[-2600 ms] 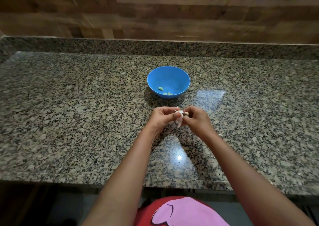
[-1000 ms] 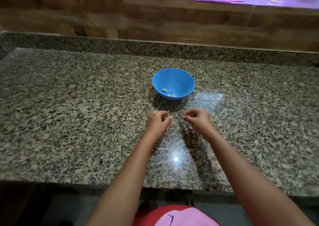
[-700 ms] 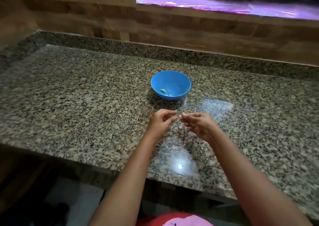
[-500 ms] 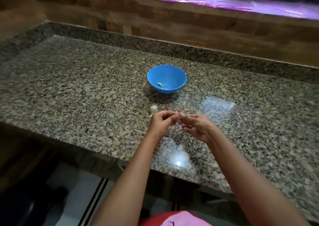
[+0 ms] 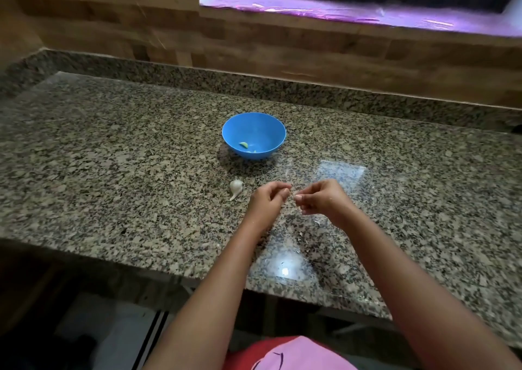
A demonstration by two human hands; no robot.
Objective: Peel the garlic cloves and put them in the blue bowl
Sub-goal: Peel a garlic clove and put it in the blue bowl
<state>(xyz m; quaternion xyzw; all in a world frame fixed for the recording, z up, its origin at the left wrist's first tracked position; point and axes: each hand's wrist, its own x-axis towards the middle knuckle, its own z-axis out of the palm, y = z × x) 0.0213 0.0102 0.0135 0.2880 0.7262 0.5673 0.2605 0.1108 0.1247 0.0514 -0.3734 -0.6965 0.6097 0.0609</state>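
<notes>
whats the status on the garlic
Both hands up, fingers pinching something tiny. Unpeeled clove on counter. Peeled cloves in blue bowl. Nothing blocking.

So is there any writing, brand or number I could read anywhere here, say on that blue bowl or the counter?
None can be read.
Blue bowl: plain, no label or mark shows.
Granite counter: only its speckled pattern.
Garlic piece on the counter: unmarked.
Pink and red clothing: a dark curved line, no letters.
</notes>
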